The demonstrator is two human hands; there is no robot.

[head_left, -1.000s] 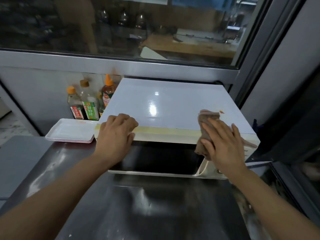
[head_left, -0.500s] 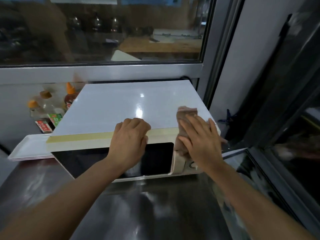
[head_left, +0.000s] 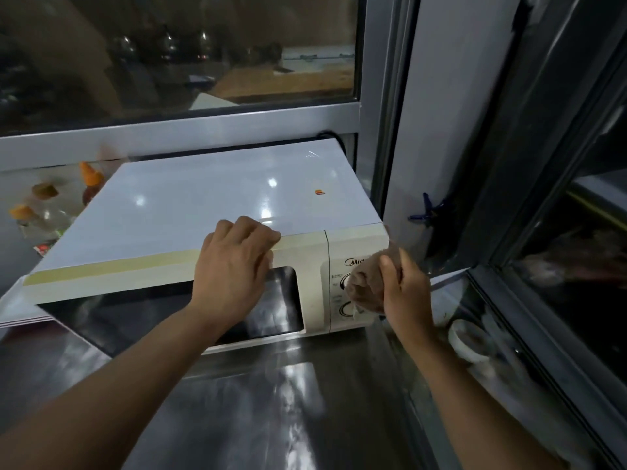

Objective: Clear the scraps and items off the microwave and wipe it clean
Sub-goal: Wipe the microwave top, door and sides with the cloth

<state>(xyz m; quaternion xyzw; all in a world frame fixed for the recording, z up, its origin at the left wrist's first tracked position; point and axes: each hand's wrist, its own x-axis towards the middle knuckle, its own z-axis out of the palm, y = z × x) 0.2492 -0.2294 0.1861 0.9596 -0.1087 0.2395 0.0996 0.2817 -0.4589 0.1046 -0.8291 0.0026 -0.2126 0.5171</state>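
Orange-capped sauce bottles (head_left: 91, 184) stand left, white trays (head_left: 13, 308) stacked nearby.

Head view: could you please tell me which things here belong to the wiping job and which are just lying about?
Job:
white microwave
brown crumpled cloth
right hand
left hand

Lying about:
orange-capped sauce bottles
white rectangular trays
blue clip
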